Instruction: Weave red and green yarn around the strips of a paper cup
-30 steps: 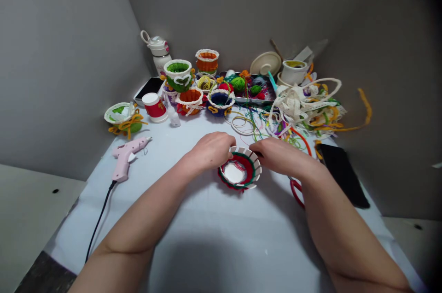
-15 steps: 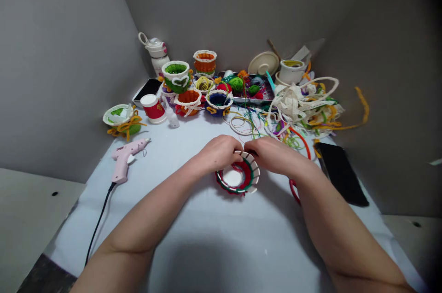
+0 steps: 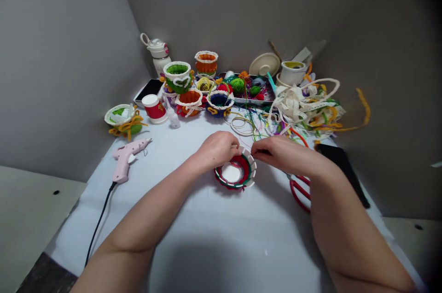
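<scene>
A small paper cup basket point(image 3: 235, 174), its slit white rim woven round with red and green yarn, sits on the white table point(image 3: 207, 233) in the middle. My left hand point(image 3: 218, 148) is closed on its far left rim. At the far right of the rim, my right hand point(image 3: 276, 154) pinches, apparently on a strand of yarn too thin to make out. Red-handled scissors point(image 3: 299, 191) lie just right of the basket, under my right forearm.
A pink glue gun point(image 3: 126, 158) with a black cord lies at the left. Several finished yarn baskets point(image 3: 188, 85), a red cup point(image 3: 154, 108), a tray of yarn balls point(image 3: 247, 86) and a heap of ribbons and cords point(image 3: 307, 106) crowd the back. A black phone point(image 3: 341, 164) lies at the right.
The basket has been turned and shifted slightly away from me. My right hand moved a little right along the rim, uncovering more of the red scissors.
</scene>
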The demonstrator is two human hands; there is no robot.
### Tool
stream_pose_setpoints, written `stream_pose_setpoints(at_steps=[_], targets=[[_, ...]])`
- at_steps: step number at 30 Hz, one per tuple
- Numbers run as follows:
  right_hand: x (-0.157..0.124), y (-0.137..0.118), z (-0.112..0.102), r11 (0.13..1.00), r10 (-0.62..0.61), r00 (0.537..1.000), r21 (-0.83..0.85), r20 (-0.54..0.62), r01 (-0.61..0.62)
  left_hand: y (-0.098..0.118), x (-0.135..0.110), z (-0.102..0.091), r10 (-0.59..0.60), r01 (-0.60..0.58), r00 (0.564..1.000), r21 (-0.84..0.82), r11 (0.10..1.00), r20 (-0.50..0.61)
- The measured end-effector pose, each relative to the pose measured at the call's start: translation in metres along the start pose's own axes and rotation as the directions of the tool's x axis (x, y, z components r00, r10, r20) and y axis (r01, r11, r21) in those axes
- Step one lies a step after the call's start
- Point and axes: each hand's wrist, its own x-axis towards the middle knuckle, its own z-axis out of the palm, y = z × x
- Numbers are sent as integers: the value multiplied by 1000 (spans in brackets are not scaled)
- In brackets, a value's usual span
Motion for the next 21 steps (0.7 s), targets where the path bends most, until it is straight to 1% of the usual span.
stream_pose_setpoints(at_steps=[3, 7, 12, 14, 19, 21], targets=[[-7, 2, -3, 1000, 3, 1000, 10, -13, -3, 2, -1, 0, -12, 12, 1000, 61, 998, 3], [-13, -1, -6, 1000, -19, 997, 3, -72, 19, 3, 0, 0, -30, 30, 1000, 108, 994, -2], [-9, -15, -3, 997, -77, 981, -1, -179, 78, 6, 0, -2, -45, 44, 999, 121, 992, 4], [-7, -20, -1, 996, -88, 976, -18, -201, 86, 6, 0, -3, -45, 44, 999, 119, 992, 7], [-9, -19, -1, 988, -153, 981, -39, -119, 149, 6, 0, -3, -55, 54, 998, 107, 993, 11], [-13, -15, -3, 988, -152, 982, -37, -117, 148, 5, 0, -3, -55, 53, 998, 103, 993, 9]])
